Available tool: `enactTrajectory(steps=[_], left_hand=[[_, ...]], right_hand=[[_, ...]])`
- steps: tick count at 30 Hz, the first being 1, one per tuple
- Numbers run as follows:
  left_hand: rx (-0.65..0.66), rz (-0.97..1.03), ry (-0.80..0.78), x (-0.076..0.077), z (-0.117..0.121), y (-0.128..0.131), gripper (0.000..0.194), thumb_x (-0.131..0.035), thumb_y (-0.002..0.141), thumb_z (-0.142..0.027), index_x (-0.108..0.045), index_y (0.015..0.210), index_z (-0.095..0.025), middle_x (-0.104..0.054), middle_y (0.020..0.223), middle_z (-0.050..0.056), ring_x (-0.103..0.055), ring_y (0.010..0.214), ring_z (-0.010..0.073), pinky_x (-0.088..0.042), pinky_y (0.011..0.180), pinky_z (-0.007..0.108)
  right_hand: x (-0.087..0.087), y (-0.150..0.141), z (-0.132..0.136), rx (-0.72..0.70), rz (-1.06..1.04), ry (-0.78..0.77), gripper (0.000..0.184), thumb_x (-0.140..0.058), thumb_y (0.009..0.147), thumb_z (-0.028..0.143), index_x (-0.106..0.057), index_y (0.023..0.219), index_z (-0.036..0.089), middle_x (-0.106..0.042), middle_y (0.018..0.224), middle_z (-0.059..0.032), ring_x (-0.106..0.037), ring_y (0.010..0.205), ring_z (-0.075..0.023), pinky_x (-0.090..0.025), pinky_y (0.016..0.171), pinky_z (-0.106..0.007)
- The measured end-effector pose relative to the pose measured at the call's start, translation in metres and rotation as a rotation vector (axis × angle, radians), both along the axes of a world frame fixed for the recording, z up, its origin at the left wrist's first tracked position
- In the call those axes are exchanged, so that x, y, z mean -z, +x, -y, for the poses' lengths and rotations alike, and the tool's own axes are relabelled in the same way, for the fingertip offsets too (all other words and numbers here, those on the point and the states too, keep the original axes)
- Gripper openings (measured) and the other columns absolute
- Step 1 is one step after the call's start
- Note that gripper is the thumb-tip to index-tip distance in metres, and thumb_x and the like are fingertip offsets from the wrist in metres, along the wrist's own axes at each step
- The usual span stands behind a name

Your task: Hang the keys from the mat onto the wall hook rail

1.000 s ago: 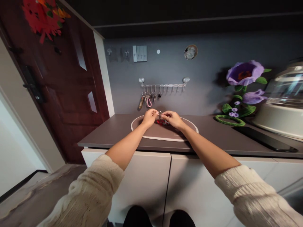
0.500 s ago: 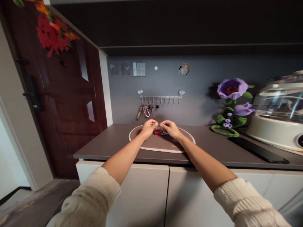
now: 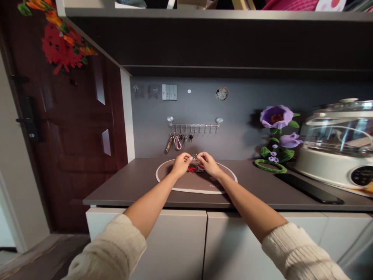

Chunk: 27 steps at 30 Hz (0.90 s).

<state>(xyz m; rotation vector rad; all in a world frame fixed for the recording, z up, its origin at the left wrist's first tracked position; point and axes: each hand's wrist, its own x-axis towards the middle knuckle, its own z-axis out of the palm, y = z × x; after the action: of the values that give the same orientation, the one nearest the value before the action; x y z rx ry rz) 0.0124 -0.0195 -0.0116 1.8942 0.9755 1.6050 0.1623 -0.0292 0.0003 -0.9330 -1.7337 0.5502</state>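
Over the oval brown mat [image 3: 201, 186] with a pale rim, my left hand [image 3: 182, 165] and my right hand [image 3: 209, 165] face each other in a close pinch. Between their fingertips is a small metal key ring [image 3: 195, 156], which both hands grip. Below it, near the mat, a red item [image 3: 191, 170] and some metal and dark bits show, partly hidden by my right hand; whether they hang from the ring I cannot tell. On the wall behind, a clear hook rack [image 3: 201, 125] carries several key sets at its left end, one with a pink loop [image 3: 178, 144].
The mat lies on a dark countertop [image 3: 128, 186]. To the right stand a purple flower decoration [image 3: 276, 116], a black phone-like slab [image 3: 309, 188] and a cream appliance with a clear top [image 3: 323, 163]. A shelf [image 3: 204, 42] overhangs the counter; a dark red door [image 3: 78, 155] is at left.
My view has tilted up and shifted slightly right, bringing the shelf's contents into sight. Both hands stay pinched at the key ring, with only small finger shifts.
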Motion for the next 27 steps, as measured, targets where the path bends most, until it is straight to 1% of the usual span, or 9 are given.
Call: enactTrajectory(steps=[4, 7, 10, 12, 14, 19, 22, 27], left_hand=[[-0.057, -0.079, 0.037, 0.003, -0.001, -0.001, 0.013, -0.050, 0.074, -0.026, -0.056, 0.072, -0.015, -0.057, 0.065, -0.001, -0.052, 0.062, 0.0093, -0.041, 0.062, 0.022], [-0.091, -0.130, 0.067, 0.004, 0.002, -0.001, 0.014, -0.049, 0.075, -0.026, -0.056, 0.071, -0.016, -0.059, 0.067, 0.000, -0.053, 0.064, 0.0103, -0.041, 0.064, 0.023], [-0.161, -0.188, 0.075, 0.005, 0.002, -0.002, 0.016, -0.047, 0.077, -0.028, -0.057, 0.070, -0.016, -0.060, 0.067, 0.001, -0.054, 0.065, 0.0115, -0.041, 0.065, 0.024], [-0.194, -0.221, 0.074, 0.005, 0.002, -0.002, 0.017, -0.046, 0.077, -0.028, -0.057, 0.069, -0.016, -0.060, 0.067, 0.001, -0.054, 0.065, 0.0118, -0.041, 0.065, 0.024], [-0.224, -0.239, 0.069, 0.004, 0.002, -0.002, 0.018, -0.045, 0.078, -0.027, -0.056, 0.068, -0.016, -0.060, 0.067, 0.001, -0.054, 0.065, 0.0118, -0.040, 0.065, 0.024], [-0.276, -0.242, 0.045, 0.003, 0.002, -0.001, 0.019, -0.044, 0.078, -0.026, -0.055, 0.065, -0.017, -0.059, 0.064, 0.001, -0.054, 0.063, 0.0124, -0.039, 0.064, 0.024], [-0.274, -0.243, 0.042, 0.003, 0.001, -0.001, 0.019, -0.044, 0.078, -0.027, -0.055, 0.066, -0.017, -0.059, 0.065, 0.002, -0.054, 0.064, 0.0127, -0.039, 0.063, 0.024], [-0.282, -0.258, 0.049, 0.005, -0.004, -0.001, 0.018, -0.043, 0.078, -0.027, -0.055, 0.067, -0.018, -0.061, 0.067, 0.002, -0.055, 0.064, 0.0128, -0.039, 0.062, 0.024]], right_hand=[[0.000, 0.002, -0.005, 0.026, -0.096, 0.007, 0.021, -0.045, 0.077, 0.040, -0.044, 0.078, 0.019, -0.051, 0.071, 0.0007, -0.049, 0.064, -0.0098, -0.045, 0.061, -0.024], [-0.007, 0.002, -0.010, 0.060, -0.186, -0.028, 0.020, -0.048, 0.075, 0.038, -0.044, 0.078, 0.019, -0.050, 0.073, 0.0008, -0.051, 0.068, -0.0101, -0.047, 0.064, -0.026], [-0.021, 0.001, -0.017, 0.080, -0.230, -0.055, 0.021, -0.051, 0.073, 0.038, -0.043, 0.077, 0.019, -0.050, 0.075, 0.0007, -0.052, 0.069, -0.0100, -0.049, 0.064, -0.026], [-0.034, 0.001, -0.024, 0.076, -0.275, -0.061, 0.022, -0.051, 0.073, 0.038, -0.042, 0.077, 0.019, -0.050, 0.077, 0.0008, -0.052, 0.067, -0.0094, -0.050, 0.062, -0.027], [-0.048, 0.000, -0.032, 0.104, -0.319, -0.075, 0.022, -0.051, 0.074, 0.038, -0.040, 0.077, 0.019, -0.049, 0.075, 0.0013, -0.052, 0.063, -0.0087, -0.049, 0.058, -0.025], [-0.078, -0.004, -0.052, 0.151, -0.331, -0.096, 0.012, -0.048, 0.077, 0.028, -0.040, 0.076, 0.019, -0.050, 0.071, 0.0015, -0.052, 0.057, -0.0078, -0.048, 0.053, -0.023], [-0.089, -0.008, -0.062, 0.199, -0.329, -0.105, 0.007, -0.045, 0.079, 0.023, -0.041, 0.074, 0.018, -0.050, 0.068, 0.0012, -0.052, 0.055, -0.0075, -0.047, 0.052, -0.022], [-0.098, -0.018, -0.074, 0.212, -0.356, -0.114, 0.011, -0.046, 0.078, 0.020, -0.043, 0.068, 0.017, -0.049, 0.059, 0.0010, -0.050, 0.049, -0.0077, -0.049, 0.053, -0.025]])
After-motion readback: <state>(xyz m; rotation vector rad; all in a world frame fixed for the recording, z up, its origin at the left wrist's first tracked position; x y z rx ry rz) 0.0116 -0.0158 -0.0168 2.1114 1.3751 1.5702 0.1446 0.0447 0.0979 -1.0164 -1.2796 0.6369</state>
